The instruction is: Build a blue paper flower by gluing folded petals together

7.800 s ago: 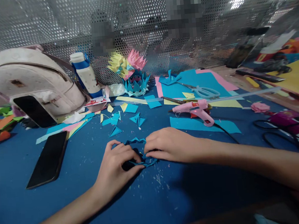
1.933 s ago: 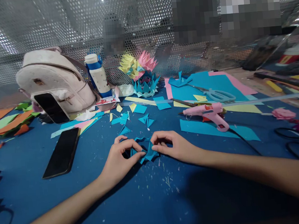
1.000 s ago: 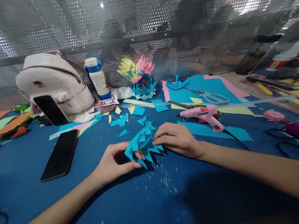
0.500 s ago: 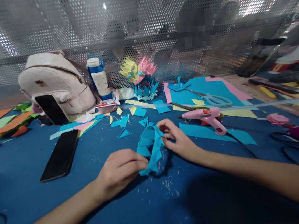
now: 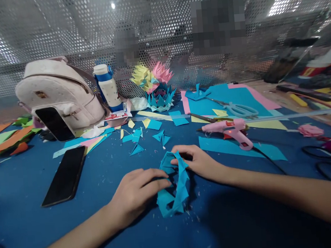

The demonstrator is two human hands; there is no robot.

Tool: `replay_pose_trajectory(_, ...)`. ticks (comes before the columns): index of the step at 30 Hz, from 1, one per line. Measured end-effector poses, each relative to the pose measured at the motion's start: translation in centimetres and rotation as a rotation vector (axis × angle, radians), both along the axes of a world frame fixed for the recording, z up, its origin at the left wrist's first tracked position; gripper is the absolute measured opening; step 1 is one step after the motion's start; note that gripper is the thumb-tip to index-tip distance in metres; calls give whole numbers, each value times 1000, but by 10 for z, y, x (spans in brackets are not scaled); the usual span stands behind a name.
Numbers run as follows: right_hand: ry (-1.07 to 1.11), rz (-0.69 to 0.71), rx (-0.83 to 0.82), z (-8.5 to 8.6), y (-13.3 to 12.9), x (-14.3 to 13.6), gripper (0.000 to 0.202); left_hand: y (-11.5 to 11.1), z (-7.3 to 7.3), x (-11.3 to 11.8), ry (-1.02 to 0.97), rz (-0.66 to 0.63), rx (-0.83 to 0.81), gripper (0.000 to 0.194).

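Note:
A ring of folded blue paper (image 5: 183, 189) with pointed edges stands tilted on the blue table in front of me. My right hand (image 5: 198, 160) pinches its far rim, thumb inside the ring and fingers outside. On the left side, my left hand (image 5: 140, 190) has its thumb and fingers closed at the ring's edge; the tips are partly hidden by the paper. Just beyond the ring lie small folded blue paper pieces (image 5: 161, 138). To the right, a pink glue gun (image 5: 231, 128) with its red light lit rests near a blue paper strip (image 5: 242, 148).
Black phone (image 5: 65, 176) lies at left; a second phone (image 5: 55, 123) leans on a white backpack (image 5: 56, 90). Behind are a bottle (image 5: 108, 88) and paper flowers (image 5: 161, 97). Scissors (image 5: 240, 109) lie on paper sheets. A cord trails from the glue gun.
Both hands and the paper ring have come nearer to me and slightly right. The ring has turned, and my right thumb now shows inside its rim.

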State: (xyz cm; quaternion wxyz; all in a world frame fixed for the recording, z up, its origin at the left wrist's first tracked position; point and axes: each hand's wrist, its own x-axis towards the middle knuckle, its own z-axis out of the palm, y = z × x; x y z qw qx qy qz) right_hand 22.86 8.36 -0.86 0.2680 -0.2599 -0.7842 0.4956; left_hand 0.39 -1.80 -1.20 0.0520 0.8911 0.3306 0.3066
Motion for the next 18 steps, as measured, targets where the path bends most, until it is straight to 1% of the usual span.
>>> replay_pose_trajectory(3, 13, 6, 16, -2, 1, 1, 28, 1, -1, 0, -39, -15, -7, 36)
replay_pose_trajectory(8, -27, -20, 15, -5, 2, 2, 26, -1, 5, 2, -101, -76, -30, 35)
replay_pose_trajectory(12, -31, -39, -3, -3, 1, 1, 28, -3, 4, 4, -140, -74, -9, 29)
replay_pose_trajectory(15, -33, -49, -17, -2, -1, 1, 24, -3, 3, 7, -188, -50, -41, 28)
replay_pose_trajectory(18, -27, -45, -18, -2, -2, 0, 21, -4, 5, 9, -203, -33, -67, 30)
